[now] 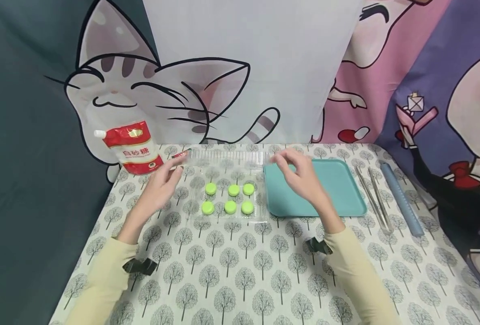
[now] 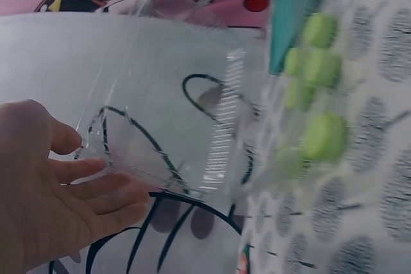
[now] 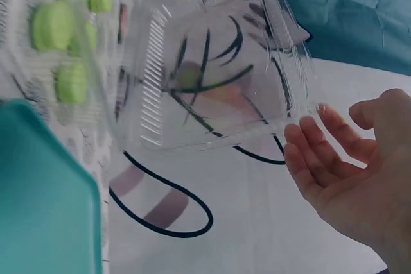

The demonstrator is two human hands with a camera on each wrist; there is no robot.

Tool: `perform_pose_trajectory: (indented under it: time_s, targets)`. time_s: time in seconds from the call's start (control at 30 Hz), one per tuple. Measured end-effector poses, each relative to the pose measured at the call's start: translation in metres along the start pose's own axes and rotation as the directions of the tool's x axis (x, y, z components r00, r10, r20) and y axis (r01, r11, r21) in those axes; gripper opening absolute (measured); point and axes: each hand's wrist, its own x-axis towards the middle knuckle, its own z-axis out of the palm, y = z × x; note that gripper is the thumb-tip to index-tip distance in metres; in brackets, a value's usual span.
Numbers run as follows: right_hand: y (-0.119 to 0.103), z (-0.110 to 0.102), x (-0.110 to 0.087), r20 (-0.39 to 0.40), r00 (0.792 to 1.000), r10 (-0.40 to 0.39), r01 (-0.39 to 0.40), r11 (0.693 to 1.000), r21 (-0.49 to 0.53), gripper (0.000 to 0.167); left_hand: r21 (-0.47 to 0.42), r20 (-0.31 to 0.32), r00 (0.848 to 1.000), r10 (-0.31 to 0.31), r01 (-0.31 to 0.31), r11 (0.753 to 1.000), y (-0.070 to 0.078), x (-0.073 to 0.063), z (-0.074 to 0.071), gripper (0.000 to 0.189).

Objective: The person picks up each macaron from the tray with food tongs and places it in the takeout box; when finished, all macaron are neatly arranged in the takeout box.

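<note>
A clear plastic clamshell box (image 1: 260,220) lies on the table with its ribbed clear lid (image 1: 228,157) raised upright at the back. Inside sit several light green, round, macaron-like pieces (image 1: 230,207) in two rows. At the lid's left side is my left hand (image 1: 160,187); in the left wrist view its fingertips meet the lid's corner, fingers extended and thumb close by. My right hand (image 1: 301,176) is at the opposite side. In the right wrist view its lightly bent fingers touch the lid's edge, and the thumb stands apart from it.
Right of the box lies a teal tray (image 1: 329,198), partly under my right hand. Metal tongs (image 1: 375,198) and a blue textured rod (image 1: 402,198) lie farther right. A red and white sugar pouch (image 1: 133,149) stands at the back left. A cartoon-print curtain (image 1: 297,67) hangs behind.
</note>
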Motion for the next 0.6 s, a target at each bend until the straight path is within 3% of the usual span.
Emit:
perform_pose_trajectory:
  time_s: [0.23,0.43,0.6]
  targets:
    - [0.0,0.008,-0.037,0.105,0.994,-0.032,0.04,0.996,-0.077,0.011,-0.011,0.01,1.0,-0.03,0.03,0.999,-0.018,-0.029,0.017,0.054]
    - [0.011,0.024,-0.066,0.138,0.99,0.033,-0.021,0.996,-0.086,0.007,-0.1,0.011,0.997,-0.082,0.083,0.991,-0.035,-0.046,0.038,0.052]
    - [0.02,0.04,-0.084,0.145,0.986,0.08,-0.069,0.995,-0.076,0.006,-0.126,0.029,0.994,-0.107,0.11,0.986,-0.046,-0.057,0.05,0.05]
